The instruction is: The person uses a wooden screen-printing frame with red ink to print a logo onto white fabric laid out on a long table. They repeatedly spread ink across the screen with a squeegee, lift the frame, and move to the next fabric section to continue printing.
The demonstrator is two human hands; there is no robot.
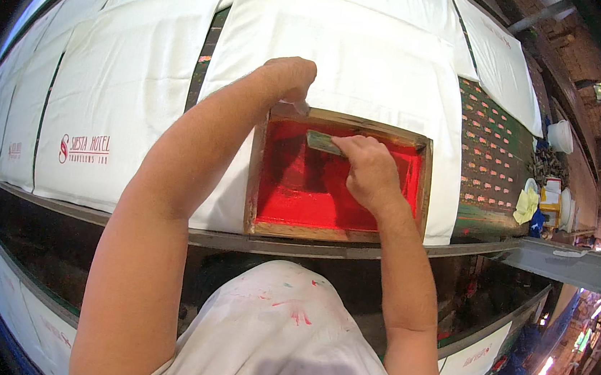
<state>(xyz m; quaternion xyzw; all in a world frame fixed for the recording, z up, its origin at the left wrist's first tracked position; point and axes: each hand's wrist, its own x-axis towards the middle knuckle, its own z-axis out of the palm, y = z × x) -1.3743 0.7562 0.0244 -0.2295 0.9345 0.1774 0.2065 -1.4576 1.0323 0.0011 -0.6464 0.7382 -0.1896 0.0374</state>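
Observation:
A wooden-framed screen with wet red ink inside lies on white cloth on the long board. My right hand grips a greenish flat squeegee inside the frame, over the ink. My left hand is curled at the upper left of the frame, thumb downward; whatever is under its fingers is hidden.
More white cloths with red printing cover the board to the left and behind. A dark board with rows of pink marks shows right. Beyond it are a white bucket, yellow cloth and clutter. A grey beam crosses at right.

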